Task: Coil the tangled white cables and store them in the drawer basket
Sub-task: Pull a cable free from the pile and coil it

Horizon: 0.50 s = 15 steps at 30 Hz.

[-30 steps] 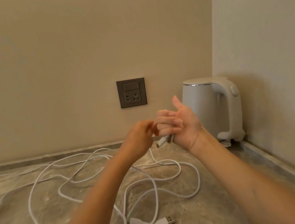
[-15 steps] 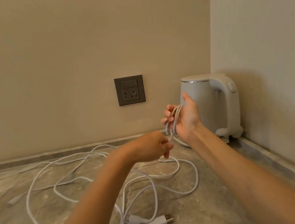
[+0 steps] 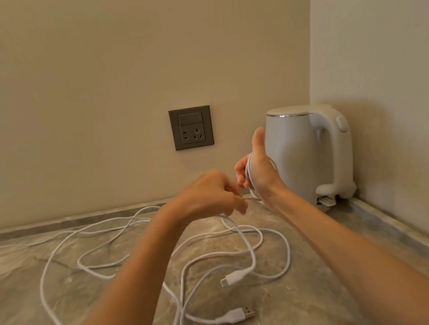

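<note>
White cables [image 3: 252, 256] sprawl in tangled loops across the marble countertop [image 3: 14, 281]. 2 ends lie near the front, a USB-C plug [image 3: 236, 276] and a USB-A plug [image 3: 234, 315]. A grey wall socket [image 3: 192, 127] sits behind. The left hand [image 3: 207, 194] pinches 1 strand in curled fingers. Just beside it the right hand [image 3: 259, 172], thumb up, has cable wound round its palm, fingers curled on the turns. A white electric kettle [image 3: 298, 159] stands in the corner.

Bare left hand [image 3: 207, 194], bare right hand [image 3: 259, 173], both forearms [image 3: 132, 289] bare along their whole visible length
</note>
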Each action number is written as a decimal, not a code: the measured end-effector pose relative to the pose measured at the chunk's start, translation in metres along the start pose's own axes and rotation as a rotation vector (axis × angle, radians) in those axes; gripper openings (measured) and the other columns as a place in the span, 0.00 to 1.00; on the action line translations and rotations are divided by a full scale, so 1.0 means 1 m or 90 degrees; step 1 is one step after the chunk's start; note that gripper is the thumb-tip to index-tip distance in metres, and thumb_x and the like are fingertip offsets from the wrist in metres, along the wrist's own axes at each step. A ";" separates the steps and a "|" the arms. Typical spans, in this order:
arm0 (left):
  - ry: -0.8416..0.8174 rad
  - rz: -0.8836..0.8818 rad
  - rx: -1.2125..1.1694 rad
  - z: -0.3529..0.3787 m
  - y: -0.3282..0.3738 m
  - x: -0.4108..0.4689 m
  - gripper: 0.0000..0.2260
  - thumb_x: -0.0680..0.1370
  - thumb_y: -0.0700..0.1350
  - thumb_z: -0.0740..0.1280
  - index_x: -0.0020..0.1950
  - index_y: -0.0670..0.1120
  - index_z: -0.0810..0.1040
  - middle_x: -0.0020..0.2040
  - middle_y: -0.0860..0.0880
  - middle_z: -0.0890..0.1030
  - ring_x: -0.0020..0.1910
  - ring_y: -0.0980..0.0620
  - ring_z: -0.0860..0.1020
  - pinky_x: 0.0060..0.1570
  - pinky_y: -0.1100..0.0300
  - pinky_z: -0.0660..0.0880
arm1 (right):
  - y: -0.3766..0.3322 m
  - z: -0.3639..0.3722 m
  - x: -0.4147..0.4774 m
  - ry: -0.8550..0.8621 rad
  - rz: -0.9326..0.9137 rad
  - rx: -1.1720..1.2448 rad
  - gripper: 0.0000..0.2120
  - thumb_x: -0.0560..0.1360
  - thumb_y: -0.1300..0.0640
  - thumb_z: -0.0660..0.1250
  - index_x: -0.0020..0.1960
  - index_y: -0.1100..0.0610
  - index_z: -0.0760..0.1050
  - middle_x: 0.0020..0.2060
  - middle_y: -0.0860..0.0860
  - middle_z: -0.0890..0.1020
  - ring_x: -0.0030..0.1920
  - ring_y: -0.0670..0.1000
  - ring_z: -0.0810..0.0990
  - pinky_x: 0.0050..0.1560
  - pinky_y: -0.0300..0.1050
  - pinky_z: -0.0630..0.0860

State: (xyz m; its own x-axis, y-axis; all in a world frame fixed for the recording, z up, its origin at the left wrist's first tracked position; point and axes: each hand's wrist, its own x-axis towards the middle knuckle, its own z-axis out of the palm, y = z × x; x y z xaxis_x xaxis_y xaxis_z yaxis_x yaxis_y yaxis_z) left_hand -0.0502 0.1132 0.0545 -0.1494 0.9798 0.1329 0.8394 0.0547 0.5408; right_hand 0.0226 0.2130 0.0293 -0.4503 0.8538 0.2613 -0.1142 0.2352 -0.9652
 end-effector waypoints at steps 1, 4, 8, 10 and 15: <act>0.015 -0.011 -0.012 -0.002 -0.001 0.000 0.06 0.72 0.41 0.70 0.39 0.39 0.82 0.27 0.50 0.74 0.25 0.58 0.68 0.29 0.67 0.66 | 0.001 0.000 0.000 -0.001 -0.005 -0.030 0.37 0.76 0.33 0.37 0.30 0.58 0.68 0.21 0.51 0.71 0.22 0.45 0.70 0.33 0.41 0.66; 0.079 -0.020 -0.034 -0.006 -0.005 0.001 0.05 0.72 0.41 0.70 0.41 0.39 0.83 0.29 0.49 0.77 0.29 0.56 0.71 0.33 0.64 0.68 | 0.002 -0.002 0.000 -0.032 -0.005 -0.109 0.38 0.75 0.32 0.35 0.28 0.59 0.67 0.19 0.51 0.70 0.24 0.48 0.70 0.35 0.43 0.68; 0.198 0.018 0.013 -0.007 -0.010 0.003 0.08 0.71 0.47 0.72 0.39 0.43 0.81 0.31 0.51 0.78 0.32 0.55 0.74 0.36 0.59 0.71 | 0.003 -0.004 0.000 -0.144 0.028 -0.203 0.42 0.70 0.29 0.30 0.27 0.60 0.66 0.16 0.50 0.69 0.19 0.46 0.68 0.28 0.41 0.68; 0.262 0.035 0.036 -0.008 -0.010 0.003 0.08 0.72 0.49 0.71 0.39 0.44 0.80 0.30 0.54 0.74 0.31 0.57 0.71 0.32 0.62 0.67 | 0.001 -0.005 0.000 -0.234 0.068 -0.226 0.43 0.68 0.27 0.29 0.27 0.60 0.65 0.16 0.50 0.69 0.17 0.46 0.65 0.24 0.39 0.64; 0.383 0.045 0.081 -0.012 -0.016 0.002 0.11 0.71 0.52 0.71 0.41 0.44 0.79 0.33 0.54 0.73 0.34 0.56 0.70 0.34 0.61 0.62 | -0.004 -0.014 -0.002 -0.472 0.192 -0.102 0.42 0.67 0.25 0.29 0.25 0.59 0.61 0.17 0.51 0.63 0.17 0.45 0.58 0.18 0.33 0.56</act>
State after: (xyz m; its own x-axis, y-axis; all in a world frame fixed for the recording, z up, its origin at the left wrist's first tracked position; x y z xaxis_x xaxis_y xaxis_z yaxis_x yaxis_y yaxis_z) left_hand -0.0698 0.1121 0.0564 -0.3281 0.7042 0.6297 0.9085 0.0524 0.4147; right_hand 0.0363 0.2171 0.0331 -0.9169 0.3747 -0.1372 0.2082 0.1557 -0.9656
